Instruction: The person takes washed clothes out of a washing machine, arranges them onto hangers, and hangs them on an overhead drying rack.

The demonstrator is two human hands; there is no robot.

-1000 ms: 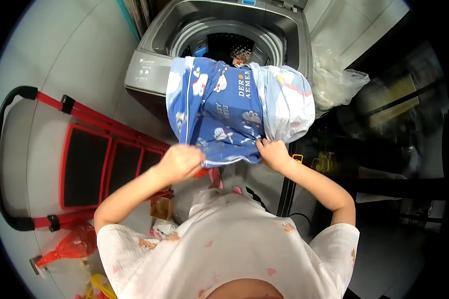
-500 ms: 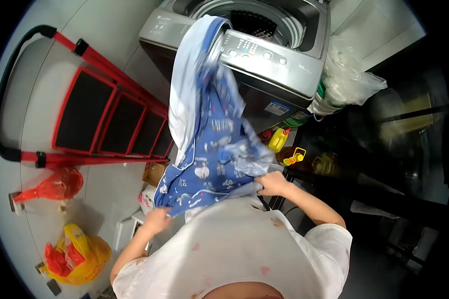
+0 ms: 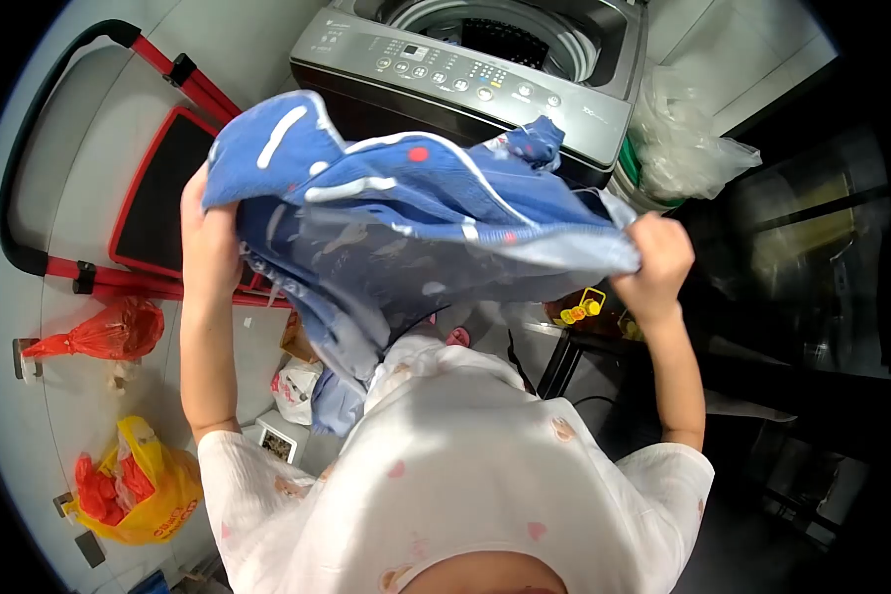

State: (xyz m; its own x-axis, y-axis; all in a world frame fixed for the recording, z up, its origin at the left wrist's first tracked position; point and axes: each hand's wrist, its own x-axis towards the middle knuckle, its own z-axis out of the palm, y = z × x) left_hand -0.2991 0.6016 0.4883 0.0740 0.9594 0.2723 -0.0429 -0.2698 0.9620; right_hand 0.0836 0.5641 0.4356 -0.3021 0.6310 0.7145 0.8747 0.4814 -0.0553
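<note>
white top (image 3: 455, 485) | short sleeves (image 3: 246, 480) | pink hearts (image 3: 537, 532) | brown bear prints (image 3: 562, 429)

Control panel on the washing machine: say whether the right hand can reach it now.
Probably not yet: the right hand is busy gripping the blue garment, though the control panel lies uncovered.

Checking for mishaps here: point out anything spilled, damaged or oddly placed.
Nothing plainly stands out: no spill or damage shows. The blue garment hangs rumpled between the left hand and right hand, as handled cloth would; the washing machine sits open.
</note>
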